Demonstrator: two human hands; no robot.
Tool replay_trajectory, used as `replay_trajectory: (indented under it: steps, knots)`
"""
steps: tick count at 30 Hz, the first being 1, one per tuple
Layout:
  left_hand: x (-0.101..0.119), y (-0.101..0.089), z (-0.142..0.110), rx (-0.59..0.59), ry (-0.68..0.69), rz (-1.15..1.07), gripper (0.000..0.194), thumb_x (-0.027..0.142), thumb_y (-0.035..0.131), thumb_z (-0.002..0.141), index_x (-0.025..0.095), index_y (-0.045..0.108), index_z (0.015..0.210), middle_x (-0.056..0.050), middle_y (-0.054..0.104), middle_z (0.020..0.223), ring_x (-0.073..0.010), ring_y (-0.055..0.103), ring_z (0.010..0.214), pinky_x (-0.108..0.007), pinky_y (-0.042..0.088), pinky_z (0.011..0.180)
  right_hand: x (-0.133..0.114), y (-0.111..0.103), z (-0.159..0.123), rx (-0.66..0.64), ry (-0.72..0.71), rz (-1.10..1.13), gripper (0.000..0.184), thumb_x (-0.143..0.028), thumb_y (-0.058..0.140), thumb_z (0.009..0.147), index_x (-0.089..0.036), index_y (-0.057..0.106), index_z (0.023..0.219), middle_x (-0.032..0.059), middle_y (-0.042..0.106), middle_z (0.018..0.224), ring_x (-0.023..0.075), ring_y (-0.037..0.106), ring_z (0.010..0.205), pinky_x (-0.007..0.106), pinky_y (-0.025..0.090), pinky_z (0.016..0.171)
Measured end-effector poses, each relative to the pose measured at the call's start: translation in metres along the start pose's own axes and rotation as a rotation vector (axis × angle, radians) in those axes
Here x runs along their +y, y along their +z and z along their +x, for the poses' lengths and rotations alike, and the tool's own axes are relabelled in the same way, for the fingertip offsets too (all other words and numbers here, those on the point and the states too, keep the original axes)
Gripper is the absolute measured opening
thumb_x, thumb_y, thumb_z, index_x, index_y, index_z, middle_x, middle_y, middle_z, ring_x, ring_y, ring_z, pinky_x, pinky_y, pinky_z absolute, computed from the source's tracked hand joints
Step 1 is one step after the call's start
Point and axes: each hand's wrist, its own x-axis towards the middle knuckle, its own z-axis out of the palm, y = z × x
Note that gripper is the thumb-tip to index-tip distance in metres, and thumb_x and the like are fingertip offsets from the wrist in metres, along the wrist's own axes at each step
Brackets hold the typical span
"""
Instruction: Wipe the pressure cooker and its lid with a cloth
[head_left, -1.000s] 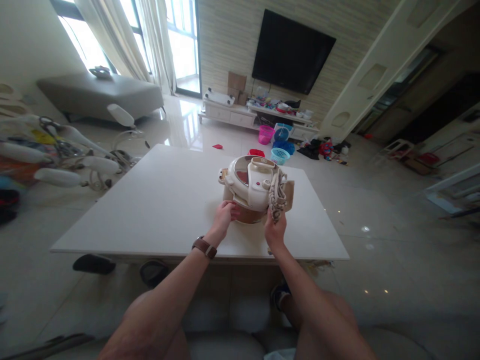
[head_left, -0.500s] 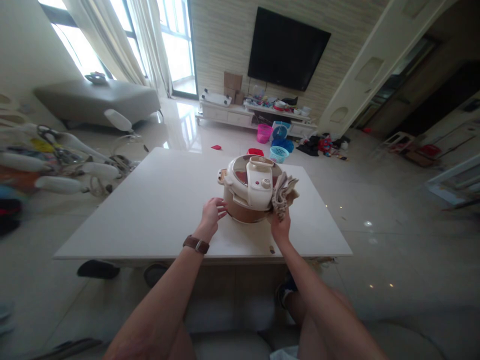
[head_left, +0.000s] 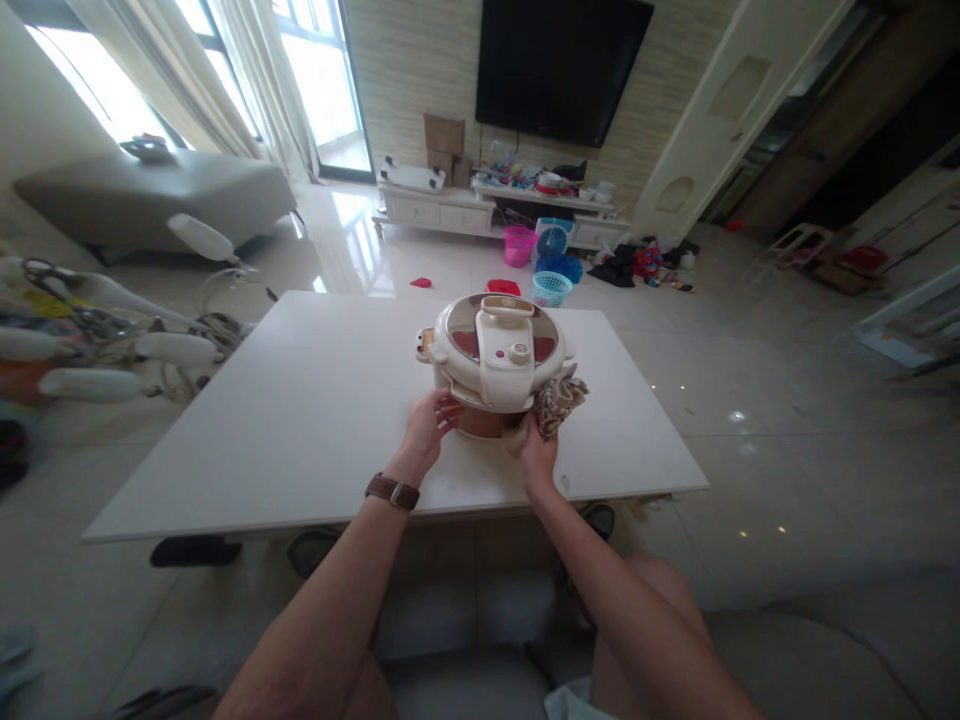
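A cream and brown electric pressure cooker [head_left: 506,360] with a round lid and a front knob stands upright on the white table [head_left: 300,430]. At its lower left side is my left hand [head_left: 431,430], fingers apart and resting against or very near the brown body; the fingertips are partly hidden. My right hand [head_left: 538,455] grips a bunched beige and brown patterned cloth [head_left: 559,402] by the cooker's front right side. Part of the cloth lies against the brown wall there.
The table's front edge [head_left: 465,508] is just before me. Past the far edge, a light blue basket [head_left: 553,288], a red item [head_left: 502,287] and a pink bin [head_left: 519,245] stand on the tiled floor. White bicycle-like equipment [head_left: 180,348] is to the left.
The cloth in my right hand has moved left and toward the front of the cooker. My left hand stays at the left side. The view has shifted slightly.
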Motion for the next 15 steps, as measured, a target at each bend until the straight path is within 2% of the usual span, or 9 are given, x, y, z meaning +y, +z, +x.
replay_trajectory:
  steps: [2, 4, 8, 11, 15]
  knots:
    - [-0.003, 0.001, 0.003, -0.019, 0.026, 0.011, 0.028, 0.041, 0.075, 0.067, 0.019, 0.064, 0.079, -0.003, 0.068, 0.085, -0.0153, 0.066, 0.074, -0.027, 0.048, 0.068, 0.000, -0.004, 0.025, -0.010, 0.047, 0.006, 0.052, -0.052, 0.059, 0.088, -0.017, 0.068, 0.124, 0.0152, 0.074, 0.132, 0.0266, 0.065, 0.130, 0.045, 0.051, 0.112]
    - [-0.005, 0.000, 0.007, -0.022, 0.047, 0.024, 0.033, 0.044, 0.080, 0.065, 0.019, 0.064, 0.079, -0.002, 0.067, 0.083, -0.0147, 0.066, 0.074, -0.026, 0.047, 0.067, 0.000, -0.005, 0.037, -0.012, 0.132, 0.029, 0.050, -0.050, 0.059, 0.086, -0.016, 0.070, 0.120, 0.0143, 0.075, 0.129, 0.0269, 0.067, 0.127, 0.045, 0.053, 0.110]
    - [-0.007, -0.002, 0.013, -0.029, 0.056, 0.030, 0.039, 0.048, 0.083, 0.063, 0.019, 0.062, 0.077, -0.002, 0.067, 0.083, -0.0135, 0.065, 0.072, -0.026, 0.048, 0.067, -0.006, 0.002, 0.015, 0.018, 0.330, 0.261, 0.048, -0.046, 0.064, 0.082, -0.018, 0.069, 0.120, 0.0100, 0.077, 0.124, 0.0244, 0.071, 0.119, 0.042, 0.058, 0.103]
    - [-0.008, 0.000, 0.013, -0.025, 0.075, 0.047, 0.040, 0.050, 0.083, 0.066, 0.020, 0.059, 0.076, -0.001, 0.066, 0.082, -0.0129, 0.064, 0.070, -0.025, 0.048, 0.067, -0.020, 0.006, 0.000, 0.008, 0.478, 0.503, 0.044, -0.043, 0.062, 0.086, -0.021, 0.066, 0.124, 0.0079, 0.078, 0.122, 0.0234, 0.074, 0.114, 0.041, 0.062, 0.100]
    - [-0.009, 0.004, 0.009, 0.008, 0.101, 0.089, 0.042, 0.055, 0.081, 0.070, 0.021, 0.057, 0.076, 0.001, 0.063, 0.077, -0.0136, 0.064, 0.068, -0.025, 0.048, 0.065, -0.041, -0.008, 0.025, 0.003, 0.618, 0.550, 0.031, -0.034, 0.051, 0.091, -0.022, 0.067, 0.115, 0.0079, 0.080, 0.104, 0.0258, 0.075, 0.109, 0.047, 0.063, 0.098]
